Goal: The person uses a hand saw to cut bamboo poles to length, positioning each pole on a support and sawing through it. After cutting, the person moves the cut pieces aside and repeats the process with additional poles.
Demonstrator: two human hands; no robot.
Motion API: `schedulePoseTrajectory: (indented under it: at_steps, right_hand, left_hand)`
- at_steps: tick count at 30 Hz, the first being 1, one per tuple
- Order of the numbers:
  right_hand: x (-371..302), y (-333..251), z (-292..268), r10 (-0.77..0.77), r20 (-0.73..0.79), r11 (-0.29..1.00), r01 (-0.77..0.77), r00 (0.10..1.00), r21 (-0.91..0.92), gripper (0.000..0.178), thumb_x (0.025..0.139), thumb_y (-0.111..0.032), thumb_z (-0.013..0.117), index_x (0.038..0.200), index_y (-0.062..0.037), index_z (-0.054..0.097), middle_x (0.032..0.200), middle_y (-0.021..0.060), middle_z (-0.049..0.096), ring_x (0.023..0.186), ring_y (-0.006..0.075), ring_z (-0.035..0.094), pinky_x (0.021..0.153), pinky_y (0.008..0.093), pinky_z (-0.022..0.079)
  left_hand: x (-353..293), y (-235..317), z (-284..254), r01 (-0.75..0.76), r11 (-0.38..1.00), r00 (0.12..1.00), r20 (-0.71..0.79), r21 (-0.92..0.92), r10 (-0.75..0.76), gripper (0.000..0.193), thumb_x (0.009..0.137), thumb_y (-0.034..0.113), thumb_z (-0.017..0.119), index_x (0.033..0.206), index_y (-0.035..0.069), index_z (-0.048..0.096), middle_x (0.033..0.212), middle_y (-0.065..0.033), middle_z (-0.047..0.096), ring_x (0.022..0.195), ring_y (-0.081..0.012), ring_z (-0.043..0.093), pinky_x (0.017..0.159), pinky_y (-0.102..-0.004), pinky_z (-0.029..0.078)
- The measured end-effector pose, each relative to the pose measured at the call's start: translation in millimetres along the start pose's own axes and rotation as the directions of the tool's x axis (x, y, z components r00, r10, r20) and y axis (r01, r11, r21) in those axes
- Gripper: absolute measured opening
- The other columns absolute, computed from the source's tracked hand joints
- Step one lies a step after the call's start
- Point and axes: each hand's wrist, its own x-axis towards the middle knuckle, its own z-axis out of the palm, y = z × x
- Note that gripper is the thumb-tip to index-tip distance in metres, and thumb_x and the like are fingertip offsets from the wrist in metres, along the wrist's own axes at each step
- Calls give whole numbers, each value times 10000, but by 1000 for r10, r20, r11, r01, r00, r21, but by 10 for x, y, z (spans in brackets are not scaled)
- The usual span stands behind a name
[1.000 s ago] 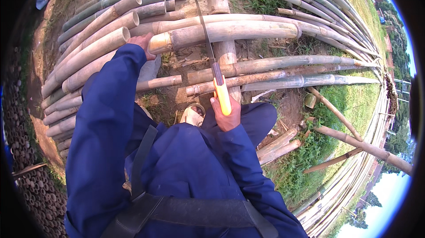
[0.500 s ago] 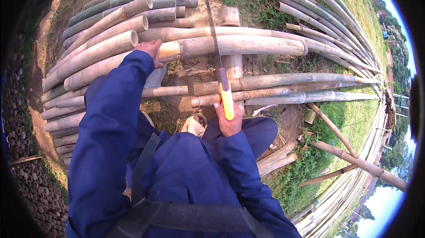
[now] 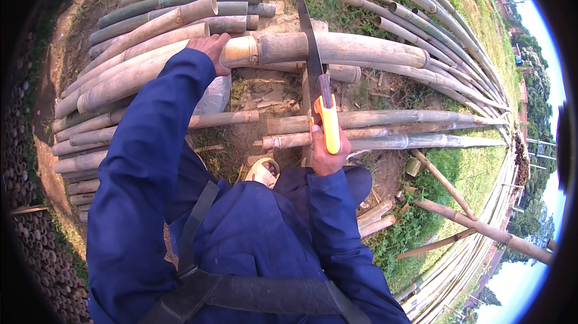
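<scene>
A thick, pale bamboo pole point(image 3: 373, 48) lies crosswise before me, with a yellowish band near its left end. My left hand point(image 3: 211, 52) is closed around that left end, fingers over the top. In my right hand point(image 3: 330, 154) is a handsaw point(image 3: 308, 26), gripped by its orange-yellow handle with the thumb along the side. The dark blade crosses over the pole near its middle and points away from me. Whether its teeth touch the bamboo cannot be told. Beneath the pole runs an upright-looking support point(image 3: 313, 92), partly hidden by the blade.
Cut bamboo lengths point(image 3: 129, 80) are stacked at the left. Long poles point(image 3: 415, 17) lie at the far right, and more poles point(image 3: 391, 119) nearer me. A slanted bamboo frame point(image 3: 481, 227) stands at the right. My sandalled foot point(image 3: 263, 171) is below the work.
My left hand and the bamboo pole have shifted right and slightly up in view. The saw and my right hand have also moved right, with the blade tip higher in the picture.
</scene>
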Motion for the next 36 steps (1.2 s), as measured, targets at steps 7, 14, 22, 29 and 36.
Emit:
schedulePoseTrajectory:
  at_steps: [7, 14, 22, 29, 36]
  right_hand:
    - [390, 125, 153, 76, 20, 993, -77, 997, 89, 76, 911, -33, 711, 946, 18, 667, 702, -10, 596, 598, 66, 536, 555, 246, 431]
    - [485, 192, 177, 197, 96, 972, -208, 976, 114, 179, 900, -30, 718, 1064, 37, 694, 786, -20, 614, 705, 60, 544, 649, 248, 461]
    - [403, -132, 482, 183, 196, 965, -214, 963, 150, 117, 892, -45, 719, 951, 30, 653, 762, -5, 600, 687, 68, 531, 627, 263, 463]
    - [242, -4, 696, 91, 132, 985, -109, 987, 134, 77, 908, -29, 711, 932, 6, 647, 694, -38, 529, 590, 41, 466, 534, 229, 397]
    - [472, -139, 515, 116, 68, 993, -116, 991, 1, 175, 892, -48, 712, 1035, 50, 693, 713, 25, 619, 655, 92, 565, 628, 280, 481]
  left_hand:
    - [254, -55, -192, 36, 998, 999, 13, 59, -36, 792, 638, 499, 873, 1236, 99, 543, 1163, -176, 679, 1089, -409, 650, 948, -502, 504]
    - [375, -85, -184, -13, 997, 998, 55, 82, 8, 799, 633, 441, 851, 1283, 92, 542, 1147, -197, 700, 1078, -390, 671, 928, -491, 531]
    - [490, -531, -254, 9, 992, 999, 50, 128, -15, 783, 631, 370, 841, 1317, 146, 537, 1228, -138, 659, 1154, -362, 632, 952, -485, 509]
    - [576, -665, -32, 2, 994, 1000, 22, 108, -4, 806, 588, 339, 859, 1305, 143, 549, 1217, -122, 644, 1200, -342, 591, 1041, -453, 427]
    - [745, -474, -6, -25, 992, 999, 40, 125, 20, 847, 627, 426, 879, 1353, 157, 533, 1293, -115, 642, 1228, -321, 593, 1070, -439, 414]
